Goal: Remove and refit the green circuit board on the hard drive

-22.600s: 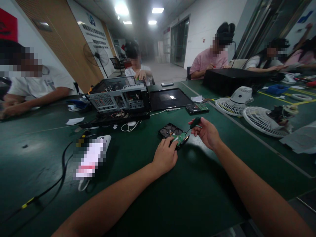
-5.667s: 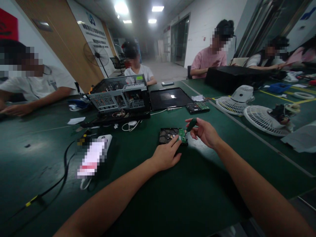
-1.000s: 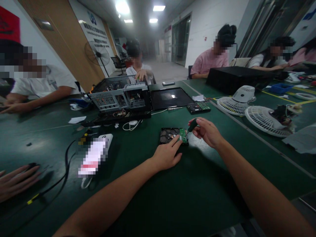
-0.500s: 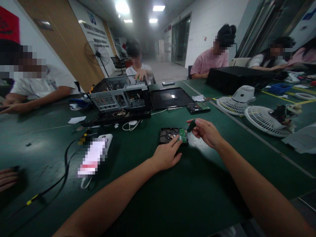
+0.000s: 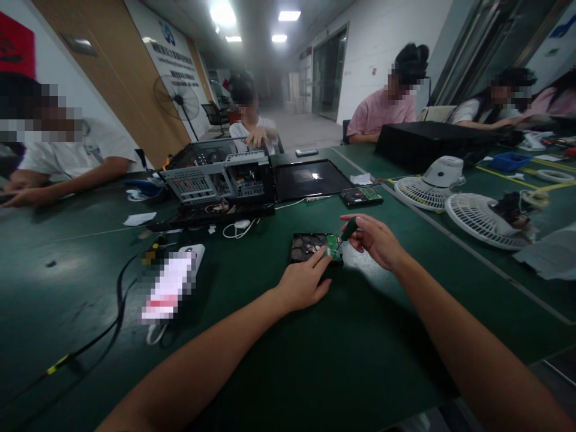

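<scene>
1. The person is working a screw on the small green circuit board [image 5: 333, 246] of the hard drive [image 5: 310, 246], and by the look of it this is the screw-turning step; whether the screw is going in or coming out, I cannot tell.
2. The right hand [image 5: 375, 240] is gripping the green-handled screwdriver [image 5: 350, 228], fingers curled round the handle, the tool tilting down and to the left toward the board's far right corner. The tip itself is too small to make out.
3. The left hand [image 5: 302, 283] is lying loose on the green table [image 5: 315, 360], not clenched, with its extended fingers [image 5: 324, 257] pressing on the near edge of the board and steadying the drive.
4. The drive is lying flat, just beyond the left hand and immediately left of the right hand, so both hands are meeting over its right end.
5. The next move, as I judge it, is calling for the tip staying seated in the screw head while the left fingers are keeping the drive from sliding on the mat.
6. Farther back, a second drive [image 5: 361, 196] is lying well apart from the hands, beside a black panel [image 5: 310, 179] and an opened computer case [image 5: 220, 180]. Two white fan grilles [image 5: 477, 219] are sitting off to the right.
7. Other people are sitting around the table, their hands well clear of this work.
</scene>
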Tool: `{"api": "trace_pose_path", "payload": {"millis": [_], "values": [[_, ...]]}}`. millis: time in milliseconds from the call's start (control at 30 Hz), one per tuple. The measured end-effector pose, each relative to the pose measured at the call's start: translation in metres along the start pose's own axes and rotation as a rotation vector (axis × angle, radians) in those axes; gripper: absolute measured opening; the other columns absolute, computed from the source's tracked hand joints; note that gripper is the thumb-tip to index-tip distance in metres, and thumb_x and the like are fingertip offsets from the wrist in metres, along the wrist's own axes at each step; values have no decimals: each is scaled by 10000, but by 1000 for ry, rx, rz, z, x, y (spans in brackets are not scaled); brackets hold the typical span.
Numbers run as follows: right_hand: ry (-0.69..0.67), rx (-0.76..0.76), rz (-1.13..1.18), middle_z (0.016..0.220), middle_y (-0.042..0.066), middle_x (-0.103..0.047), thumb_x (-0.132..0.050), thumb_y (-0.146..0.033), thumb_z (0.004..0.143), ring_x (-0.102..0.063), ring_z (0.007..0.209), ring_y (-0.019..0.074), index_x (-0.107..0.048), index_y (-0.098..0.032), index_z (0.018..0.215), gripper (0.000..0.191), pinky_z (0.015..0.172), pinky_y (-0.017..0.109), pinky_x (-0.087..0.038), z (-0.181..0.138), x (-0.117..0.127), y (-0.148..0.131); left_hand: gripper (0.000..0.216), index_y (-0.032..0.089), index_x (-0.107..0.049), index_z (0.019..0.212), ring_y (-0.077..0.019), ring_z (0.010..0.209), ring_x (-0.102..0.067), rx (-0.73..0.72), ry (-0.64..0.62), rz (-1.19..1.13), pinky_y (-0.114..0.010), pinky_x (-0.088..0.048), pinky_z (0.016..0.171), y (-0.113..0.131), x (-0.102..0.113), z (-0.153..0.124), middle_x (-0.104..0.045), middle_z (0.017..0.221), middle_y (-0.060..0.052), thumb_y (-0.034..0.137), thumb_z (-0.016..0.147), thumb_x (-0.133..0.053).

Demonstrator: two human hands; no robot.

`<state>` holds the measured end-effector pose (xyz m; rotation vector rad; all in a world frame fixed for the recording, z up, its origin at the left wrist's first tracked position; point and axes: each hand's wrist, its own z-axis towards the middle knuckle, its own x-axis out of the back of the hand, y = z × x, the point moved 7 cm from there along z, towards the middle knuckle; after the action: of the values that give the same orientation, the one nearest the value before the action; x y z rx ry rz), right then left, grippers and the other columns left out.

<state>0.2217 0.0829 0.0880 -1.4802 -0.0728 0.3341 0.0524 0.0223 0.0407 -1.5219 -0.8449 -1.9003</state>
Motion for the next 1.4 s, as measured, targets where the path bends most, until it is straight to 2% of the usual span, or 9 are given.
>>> {"api": "trace_pose_path", "payload": {"millis": [133, 267, 333, 567, 733, 867, 1033, 1200, 1400], "values": [[-9, 5, -34, 808, 38, -674, -685, -436, 893, -568, 600, 126, -713, -198, 1056, 289, 477, 251, -385, 0, -1, 0, 635, 219, -333, 1550, -277, 1167, -655, 0, -4, 4, -404, -587, 901, 0, -1, 0, -278, 1668, -83, 449, 979, -491], [-40, 13, 12, 1001, 93, -728, -597, -497, 938, -612, 637, 141, -698, -189, 1018, 334, 540, 288, -459, 0, -3, 2, 640, 218, -330, 1552, -282, 1187, -647, -1, -10, 12, -404, -591, 890, 1, 0, 0, -273, 1669, -90, 454, 979, -493], [-41, 11, 29, 1073, 110, -731, -565, -507, 952, -620, 644, 147, -683, -194, 1021, 342, 521, 287, -443, 1, -3, 2, 637, 221, -331, 1552, -285, 1200, -641, 2, -12, 10, -404, -588, 900, 1, 1, 0, -274, 1669, -87, 454, 980, -490], [7, 0, -13, 966, 65, -705, -641, -443, 919, -557, 619, 126, -669, -234, 1186, 340, 486, 255, -372, 0, 0, 1, 640, 225, -324, 1553, -286, 1210, -640, 5, -10, -2, -401, -580, 923, 1, 2, 0, -281, 1665, -97, 447, 980, -501], [-5, 5, -6, 1037, 74, -703, -641, -447, 922, -575, 652, 127, -703, -214, 1120, 311, 535, 269, -420, 0, -1, 2, 634, 224, -334, 1543, -286, 1218, -638, 3, -10, 7, -397, -582, 921, 1, 1, 0, -287, 1663, -99, 451, 977, -508], [-33, 28, 18, 1137, 113, -718, -542, -493, 965, -585, 637, 134, -696, -188, 1052, 353, 575, 307, -468, 0, -1, 1, 629, 219, -336, 1546, -288, 1201, -645, 2, -7, 2, -414, -581, 930, 1, 1, 0, -284, 1665, -89, 455, 983, -486], [-27, 2, -5, 1068, 86, -734, -613, -465, 931, -581, 599, 127, -653, -215, 1034, 273, 473, 264, -370, 0, -1, 0, 634, 223, -335, 1551, -287, 1192, -647, 2, -21, -6, -421, -579, 938, 1, 1, -1, -269, 1672, -82, 454, 981, -489], [-16, 21, -44, 988, 37, -692, -662, -432, 913, -533, 568, 96, -678, -249, 1148, 299, 463, 249, -327, -1, -1, -1, 638, 232, -330, 1554, -292, 1187, -651, 15, -18, -2, -422, -579, 933, 0, 0, 0, -277, 1669, -83, 452, 978, -494], [-47, 13, 4, 1071, 106, -715, -571, -514, 942, -570, 614, 134, -710, -191, 1064, 372, 527, 297, -436, 0, -3, 2, 648, 248, -316, 1560, -285, 1197, -645, 15, -40, 13, -406, -586, 912, 1, 2, 0, -270, 1669, -91, 456, 977, -508]]}}
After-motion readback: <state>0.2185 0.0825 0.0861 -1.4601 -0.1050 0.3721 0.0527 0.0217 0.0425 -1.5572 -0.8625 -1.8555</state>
